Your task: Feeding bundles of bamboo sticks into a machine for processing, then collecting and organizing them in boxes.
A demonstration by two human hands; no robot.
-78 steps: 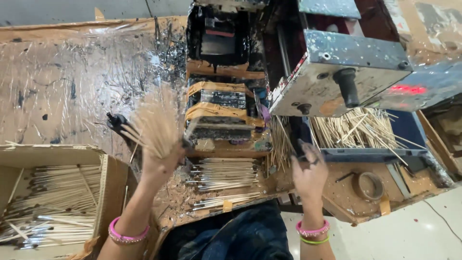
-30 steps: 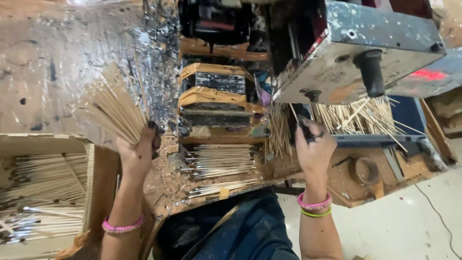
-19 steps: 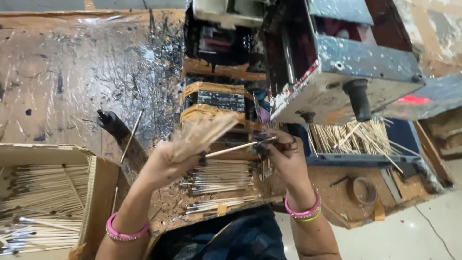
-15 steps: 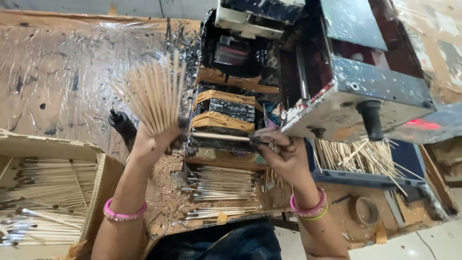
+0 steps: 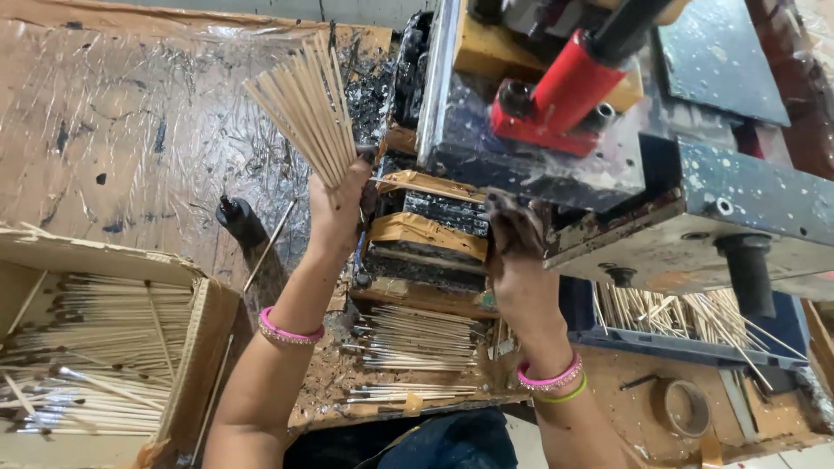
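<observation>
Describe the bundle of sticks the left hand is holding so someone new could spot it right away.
Start at the grey machine, then look left to the plastic-covered board. Above it the left hand grips a fanned bundle of sticks; unlike the sticks lying in the cardboard box, these stand upright, bare and pale.

Plastic-sheeted, paint-spattered worktable (image 5: 130, 148) — pale floor (image 5: 808, 456) at lower right, evenly lit.
</observation>
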